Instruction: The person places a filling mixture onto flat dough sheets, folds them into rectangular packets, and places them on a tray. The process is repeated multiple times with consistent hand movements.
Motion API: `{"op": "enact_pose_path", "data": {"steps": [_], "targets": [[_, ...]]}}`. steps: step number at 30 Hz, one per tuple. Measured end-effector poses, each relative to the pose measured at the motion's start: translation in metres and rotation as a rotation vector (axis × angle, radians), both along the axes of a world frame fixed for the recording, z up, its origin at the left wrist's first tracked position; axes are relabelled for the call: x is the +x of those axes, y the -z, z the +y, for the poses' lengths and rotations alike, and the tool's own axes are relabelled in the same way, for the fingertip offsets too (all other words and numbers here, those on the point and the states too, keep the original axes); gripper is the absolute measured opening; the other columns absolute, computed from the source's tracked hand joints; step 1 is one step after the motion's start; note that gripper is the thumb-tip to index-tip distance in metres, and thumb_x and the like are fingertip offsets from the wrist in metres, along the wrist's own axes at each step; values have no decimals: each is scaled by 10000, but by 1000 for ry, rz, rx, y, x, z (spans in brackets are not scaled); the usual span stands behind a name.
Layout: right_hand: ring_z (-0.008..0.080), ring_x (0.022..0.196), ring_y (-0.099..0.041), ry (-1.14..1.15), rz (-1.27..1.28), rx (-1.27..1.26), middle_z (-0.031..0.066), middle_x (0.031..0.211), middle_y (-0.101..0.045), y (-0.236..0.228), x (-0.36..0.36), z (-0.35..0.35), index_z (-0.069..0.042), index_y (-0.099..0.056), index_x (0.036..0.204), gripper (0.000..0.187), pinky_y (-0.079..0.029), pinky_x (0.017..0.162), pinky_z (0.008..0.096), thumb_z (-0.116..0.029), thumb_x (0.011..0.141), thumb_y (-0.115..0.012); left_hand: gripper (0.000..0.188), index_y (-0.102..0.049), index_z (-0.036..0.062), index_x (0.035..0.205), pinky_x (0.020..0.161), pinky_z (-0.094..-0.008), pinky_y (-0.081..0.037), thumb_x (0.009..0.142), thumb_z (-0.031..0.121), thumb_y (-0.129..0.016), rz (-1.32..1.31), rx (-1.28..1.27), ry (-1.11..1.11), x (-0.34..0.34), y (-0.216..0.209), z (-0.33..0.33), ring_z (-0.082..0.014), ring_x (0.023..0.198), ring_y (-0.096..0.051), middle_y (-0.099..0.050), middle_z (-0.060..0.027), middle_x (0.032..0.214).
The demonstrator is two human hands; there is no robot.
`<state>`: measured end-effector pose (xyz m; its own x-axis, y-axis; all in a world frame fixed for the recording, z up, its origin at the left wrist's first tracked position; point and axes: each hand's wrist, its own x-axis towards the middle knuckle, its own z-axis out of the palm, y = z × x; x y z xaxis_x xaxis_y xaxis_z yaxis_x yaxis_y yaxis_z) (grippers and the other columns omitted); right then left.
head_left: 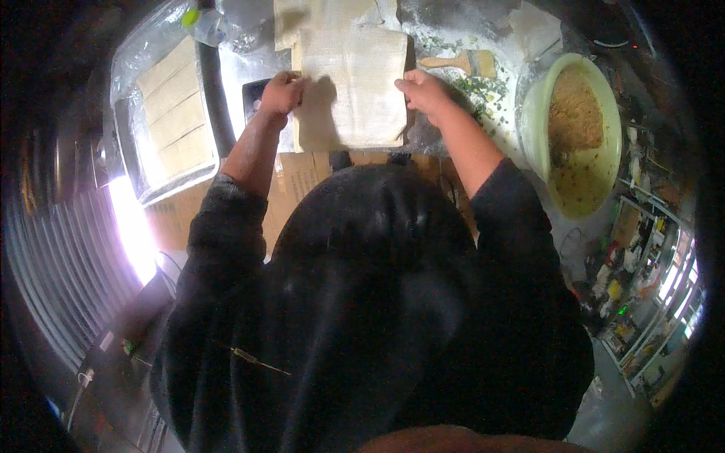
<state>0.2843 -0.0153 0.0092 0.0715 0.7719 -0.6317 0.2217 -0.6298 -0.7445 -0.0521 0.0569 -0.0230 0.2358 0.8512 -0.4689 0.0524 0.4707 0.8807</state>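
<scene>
A stack of thin cream-coloured sheets (355, 98) with a cloth-like surface lies in front of me at the table's near edge. My left hand (282, 93) pinches the left edge of the top sheet between thumb and fingers. At the opposite edge, my right hand (424, 93) grips the sheet the same way, a little below its far right corner. The left hand's shadow falls across the sheet. Whether the sheets are dough or tofu skin, I cannot tell. A flat wooden-handled brush (482, 64) lies beyond my right hand, among chopped green bits (483, 98).
At the right stands a pale green basin (615, 143) holding a brown crumbly mixture (575, 113). A tray (219, 121) with overlapping cream strips (177, 106) sits at the left. Near its far end is a clear bottle with a green cap (190, 19). Cardboard (181, 208) shows below the table edge.
</scene>
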Motion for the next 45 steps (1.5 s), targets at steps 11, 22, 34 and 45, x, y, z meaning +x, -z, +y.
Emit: {"op": "enact_pose_path", "data": {"steps": [11,22,34,45], "targets": [[142,606,-638,-143,-106,97,95,814,-684,18,-15,-87,24,-603,983,269,-504,574,328,-216,930,-712,365,-642,-44,872,581,-358,-508,916,312,-710,451,63,232,-11,-16,-80,-199,645,-652,-669,-131,761],[298,909,-704,-55,-423,188,172,1006,-727,17,-20,-114,-9,-656,1103,390,-550,826,418,-338,907,-733,475,-645,-24,910,719,-422,-535,871,438,-745,821,459,550,-30,4,-76,-315,791,-697,-708,-192,874],[335,919,-707,482,-867,539,192,994,-716,-131,115,-238,-51,-711,1000,227,-544,838,406,-263,933,-661,365,-623,38,978,745,-483,-524,899,386,-704,805,603,540,-24,-37,-85,-428,872,-682,-703,-223,898],[393,1287,-549,227,-1112,-275,235,1404,-554,-132,262,-202,1,-545,1378,694,-430,1092,450,-516,916,-578,396,-736,168,1104,871,-427,-529,1026,425,-444,608,899,991,44,15,-81,-348,968,-690,-732,-122,1039]]}}
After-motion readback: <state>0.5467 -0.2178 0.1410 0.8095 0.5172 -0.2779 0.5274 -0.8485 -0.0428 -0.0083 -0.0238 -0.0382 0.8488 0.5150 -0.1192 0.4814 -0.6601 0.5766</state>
